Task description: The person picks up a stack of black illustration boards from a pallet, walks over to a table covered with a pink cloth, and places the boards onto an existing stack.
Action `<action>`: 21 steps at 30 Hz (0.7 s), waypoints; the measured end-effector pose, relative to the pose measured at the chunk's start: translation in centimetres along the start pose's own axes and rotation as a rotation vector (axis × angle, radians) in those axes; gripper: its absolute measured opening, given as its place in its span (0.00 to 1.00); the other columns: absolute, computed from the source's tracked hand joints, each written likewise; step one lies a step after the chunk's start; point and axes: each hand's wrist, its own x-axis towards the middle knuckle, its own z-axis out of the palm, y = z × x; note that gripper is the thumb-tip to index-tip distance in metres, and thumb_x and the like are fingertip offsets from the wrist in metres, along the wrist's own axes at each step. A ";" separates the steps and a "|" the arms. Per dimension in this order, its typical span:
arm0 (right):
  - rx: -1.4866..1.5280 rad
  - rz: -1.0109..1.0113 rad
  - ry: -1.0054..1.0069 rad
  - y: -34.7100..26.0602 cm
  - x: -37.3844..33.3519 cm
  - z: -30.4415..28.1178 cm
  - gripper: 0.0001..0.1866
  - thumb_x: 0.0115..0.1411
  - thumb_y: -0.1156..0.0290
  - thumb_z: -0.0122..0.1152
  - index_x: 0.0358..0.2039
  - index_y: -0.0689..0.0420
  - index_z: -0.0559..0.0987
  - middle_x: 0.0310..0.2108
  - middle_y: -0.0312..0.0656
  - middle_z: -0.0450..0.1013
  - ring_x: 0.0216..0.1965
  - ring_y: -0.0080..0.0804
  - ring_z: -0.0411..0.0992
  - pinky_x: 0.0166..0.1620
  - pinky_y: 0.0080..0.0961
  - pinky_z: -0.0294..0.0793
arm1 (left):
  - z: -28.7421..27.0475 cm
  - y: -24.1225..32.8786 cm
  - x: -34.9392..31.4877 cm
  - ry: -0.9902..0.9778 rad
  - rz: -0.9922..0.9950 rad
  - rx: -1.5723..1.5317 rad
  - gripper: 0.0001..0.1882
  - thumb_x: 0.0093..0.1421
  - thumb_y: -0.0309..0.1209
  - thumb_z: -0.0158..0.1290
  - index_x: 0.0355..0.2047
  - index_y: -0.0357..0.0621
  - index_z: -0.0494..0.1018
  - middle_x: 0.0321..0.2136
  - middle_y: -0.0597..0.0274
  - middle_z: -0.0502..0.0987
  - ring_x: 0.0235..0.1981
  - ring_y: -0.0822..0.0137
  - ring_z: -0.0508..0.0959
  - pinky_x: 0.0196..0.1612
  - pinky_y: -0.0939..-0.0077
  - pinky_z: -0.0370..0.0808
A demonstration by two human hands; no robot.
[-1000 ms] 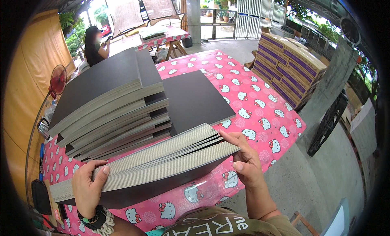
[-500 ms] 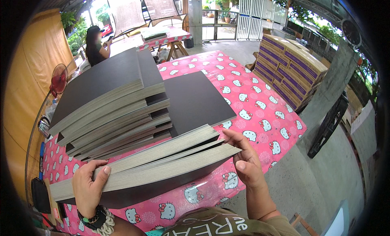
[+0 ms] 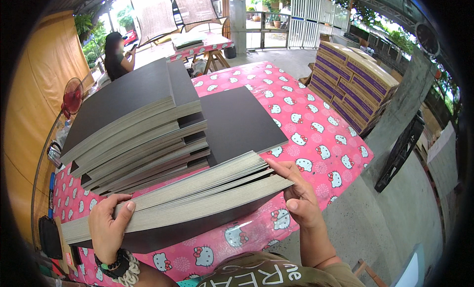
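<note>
1. While the left hand (image 3: 106, 222) clamps the left end of the board stack (image 3: 195, 204), the right hand (image 3: 299, 197) touches its fanned right end, thumb apart from fingers.
2. Stack lies between hands (neither nearer; both touch), over the pink-covered table's (image 3: 313, 123) near side, long axis left-near to right-far.
3. Lettering: purple-banded cartons (image 3: 348, 87), far right; shirt (image 3: 247, 265), near.

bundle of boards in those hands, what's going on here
The left hand clasps the left part of a thick bundle of dark-faced boards, tilted over a pink patterned table. The right hand is at the bundle's right end, where some boards are spread apart. Beyond it, a staggered stack of similar boards and another dark board lie on the table.
</note>
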 end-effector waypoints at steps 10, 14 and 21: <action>-0.007 -0.019 0.014 -0.1 -0.2 0.0 0.39 0.46 0.58 0.62 0.56 0.66 0.64 0.48 0.42 0.59 0.54 0.31 0.56 0.57 0.25 0.49 | 0.3 -0.2 0.1 0.041 0.019 -0.012 0.20 0.51 0.44 0.52 0.31 0.38 0.76 0.23 0.49 0.75 0.24 0.56 0.74 0.28 0.68 0.66; -0.198 -0.061 0.052 0.2 -0.4 -0.1 0.35 0.44 0.60 0.63 0.52 0.65 0.66 0.48 0.42 0.59 0.53 0.31 0.57 0.57 0.26 0.51 | 0.3 -0.3 0.1 0.037 0.004 -0.008 0.20 0.50 0.44 0.52 0.31 0.38 0.76 0.23 0.49 0.75 0.24 0.56 0.73 0.28 0.68 0.66; 0.186 0.058 0.117 1.0 -0.5 0.4 0.40 0.46 0.52 0.60 0.55 0.65 0.63 0.44 0.42 0.62 0.49 0.30 0.61 0.54 0.24 0.56 | 0.3 -0.1 -0.1 0.042 0.030 -0.042 0.21 0.50 0.45 0.53 0.31 0.37 0.76 0.22 0.50 0.76 0.23 0.56 0.74 0.27 0.68 0.66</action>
